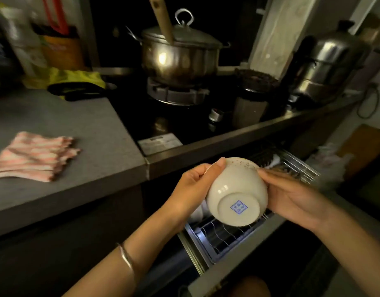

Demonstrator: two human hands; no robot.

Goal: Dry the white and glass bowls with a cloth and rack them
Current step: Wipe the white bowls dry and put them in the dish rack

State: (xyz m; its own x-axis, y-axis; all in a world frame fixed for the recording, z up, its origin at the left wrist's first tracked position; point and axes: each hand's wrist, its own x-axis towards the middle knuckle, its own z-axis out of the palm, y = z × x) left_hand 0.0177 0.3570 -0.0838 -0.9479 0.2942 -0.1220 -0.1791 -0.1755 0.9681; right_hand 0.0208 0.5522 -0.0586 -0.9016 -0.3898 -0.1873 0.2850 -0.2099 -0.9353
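Lower centre: your left hand (pixel 192 185) and right hand (pixel 292 196) both clasp the white bowl (pixel 236 194), its base toward you, above the wire rack (pixel 223 234). Left of frame: folded cloth (pixel 34 156) on the counter (pixel 88 168).

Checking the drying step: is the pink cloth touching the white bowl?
Apart. The head view shows the pink cloth lying on the counter, well left of the white bowl.

Lidded steel pot (pixel 180 58) on the gas burner (pixel 176 94), tall steel vessel (pixel 328 67) well apart
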